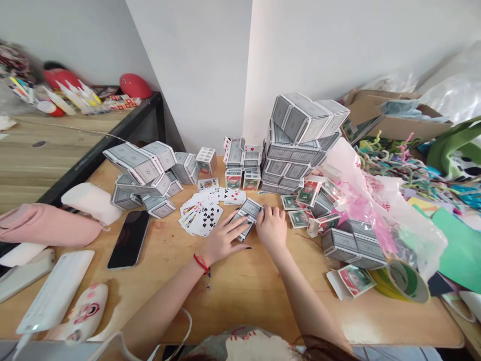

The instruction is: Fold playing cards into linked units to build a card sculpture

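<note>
A deck of playing cards [251,206] with grey patterned backs lies on the table between my two hands. My left hand [224,236] holds it from the left, fingers laid across its top and thumb stretched out near the lower end. Curled fingers of my right hand [271,228] grip its right side; the fingertips are partly hidden. Just left of the deck, loose face-up playing cards [201,213] are fanned out, the ten of spades on top. More face-up cards [231,195] lie behind the deck.
Grey-backed card stacks stand at left [141,165] and tall at right [296,145]. Red-and-green card boxes [310,193], a yellow tape roll [402,281] and a plastic bag [406,220] crowd the right. A phone [130,238] and pink pouch [48,224] lie left.
</note>
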The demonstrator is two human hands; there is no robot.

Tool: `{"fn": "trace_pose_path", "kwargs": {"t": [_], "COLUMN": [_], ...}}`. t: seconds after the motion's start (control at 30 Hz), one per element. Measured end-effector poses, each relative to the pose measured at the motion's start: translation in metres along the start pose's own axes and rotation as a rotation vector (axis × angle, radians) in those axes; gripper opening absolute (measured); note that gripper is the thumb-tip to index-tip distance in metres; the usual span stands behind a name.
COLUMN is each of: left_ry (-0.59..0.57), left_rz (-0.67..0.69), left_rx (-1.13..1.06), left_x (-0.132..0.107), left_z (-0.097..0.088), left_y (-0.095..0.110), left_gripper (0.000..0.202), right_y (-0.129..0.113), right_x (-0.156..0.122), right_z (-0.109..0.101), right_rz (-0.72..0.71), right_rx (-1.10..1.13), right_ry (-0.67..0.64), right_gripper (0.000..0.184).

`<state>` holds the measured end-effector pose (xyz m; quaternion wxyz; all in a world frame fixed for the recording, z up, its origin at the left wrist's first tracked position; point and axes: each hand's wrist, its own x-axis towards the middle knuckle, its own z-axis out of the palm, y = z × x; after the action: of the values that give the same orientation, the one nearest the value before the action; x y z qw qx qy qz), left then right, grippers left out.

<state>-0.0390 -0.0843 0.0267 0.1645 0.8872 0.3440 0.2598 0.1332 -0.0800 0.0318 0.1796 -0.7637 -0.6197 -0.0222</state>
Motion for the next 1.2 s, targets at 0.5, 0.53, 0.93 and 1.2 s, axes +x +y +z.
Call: {"fn": "trace_pose_path", "kwargs": {"t": [0.5,0.53,0.93,1.2], "left_ry": [-0.070,-0.061,0.020,0.198], "left_rz": [-0.075,-0.090,0.116,-0.063], "left_rx": [-0.129,-0.143,0.053,0.060], "left_x": [-0.003,-0.004,-0.010,-0.002], "left_z": [-0.014,-0.013,-0.001,0.016], "left_y": [0.007,0.008,-0.004,0.013], "left_gripper": [0.034,0.033,0.029,0.021], "right_y": [0.001,0.000,0.000,-0.002], "right_x": [0.000,0.000,-0.003,-0.006], "right_z": [0.001,0.001,-0.001,-0.008], "right_rz": [-0.011,-0.009,0.009,-0.015], "right_rx": [-0.027,-0.029,-0.011,-0.024], "right_ry": [0.023,0.022,-0.001,-0.062], "right_gripper": [0.031,0.031,0.031,0.045]}}
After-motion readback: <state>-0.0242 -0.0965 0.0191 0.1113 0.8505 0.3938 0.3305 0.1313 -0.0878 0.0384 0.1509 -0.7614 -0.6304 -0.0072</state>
